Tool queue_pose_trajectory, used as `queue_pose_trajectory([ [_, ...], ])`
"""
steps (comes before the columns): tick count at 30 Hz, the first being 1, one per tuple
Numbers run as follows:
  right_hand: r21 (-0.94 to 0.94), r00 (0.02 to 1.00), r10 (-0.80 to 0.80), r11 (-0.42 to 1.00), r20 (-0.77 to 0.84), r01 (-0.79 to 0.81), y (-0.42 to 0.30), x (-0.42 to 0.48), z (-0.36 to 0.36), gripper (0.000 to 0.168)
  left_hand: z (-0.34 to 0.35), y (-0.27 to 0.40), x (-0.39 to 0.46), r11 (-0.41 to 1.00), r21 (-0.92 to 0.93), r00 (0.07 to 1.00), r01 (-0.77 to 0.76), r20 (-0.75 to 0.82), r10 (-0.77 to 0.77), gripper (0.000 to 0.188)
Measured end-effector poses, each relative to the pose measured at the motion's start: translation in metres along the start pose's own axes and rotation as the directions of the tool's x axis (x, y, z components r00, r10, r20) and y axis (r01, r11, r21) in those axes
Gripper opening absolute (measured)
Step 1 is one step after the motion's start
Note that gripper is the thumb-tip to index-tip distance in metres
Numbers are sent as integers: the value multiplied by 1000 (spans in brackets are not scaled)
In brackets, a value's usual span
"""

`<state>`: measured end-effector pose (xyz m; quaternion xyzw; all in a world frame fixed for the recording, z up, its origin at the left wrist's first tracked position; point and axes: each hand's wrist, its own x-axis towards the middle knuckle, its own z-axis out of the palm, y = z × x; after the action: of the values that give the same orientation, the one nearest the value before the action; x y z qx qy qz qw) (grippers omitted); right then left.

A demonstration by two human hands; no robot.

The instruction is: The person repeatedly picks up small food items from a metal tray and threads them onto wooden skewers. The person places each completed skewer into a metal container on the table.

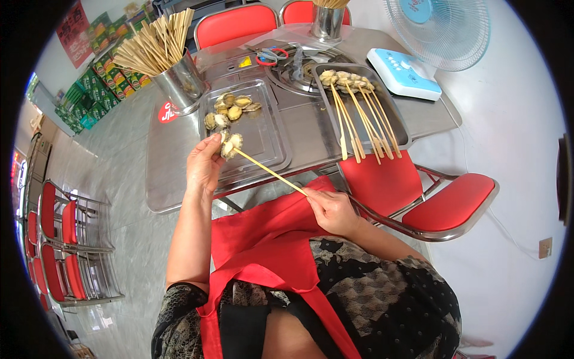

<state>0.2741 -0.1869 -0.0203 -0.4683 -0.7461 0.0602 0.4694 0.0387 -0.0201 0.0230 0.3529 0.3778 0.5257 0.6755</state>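
Note:
My right hand (331, 210) grips the handle end of a bamboo skewer (271, 172), which slants up to the left. At its tip is shellfish meat that looks like small abalone (232, 146). My left hand (207, 155) pinches another piece at that tip, over the near left corner of a steel tray (282, 155). Several loose abalone (234, 112) lie in the tray's upper left part. To the right, a deeper steel tray (405, 134) holds several loaded skewers (358, 121), meat at the far end and handles over the near rim.
A steel canister (181, 87) of bamboo skewers stands at the left, another (326, 24) at the back. Red-handled scissors (271, 56) lie near a round burner (309, 67). A blue and white fan (426, 58) stands at the right. A red chair (385, 184) is against the table's near right side.

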Motion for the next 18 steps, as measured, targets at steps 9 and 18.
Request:
queue_pose_trajectory([
  [9,646,700,664,419,262,-639,-28,47,-46,17,15,26,9,997,24,997,-74,-6,74,31],
  [18,-122,639,527,711,-560,-693,72,58,-122,17,-41,-7,95,753,466,835,-465,-53,548,23],
])
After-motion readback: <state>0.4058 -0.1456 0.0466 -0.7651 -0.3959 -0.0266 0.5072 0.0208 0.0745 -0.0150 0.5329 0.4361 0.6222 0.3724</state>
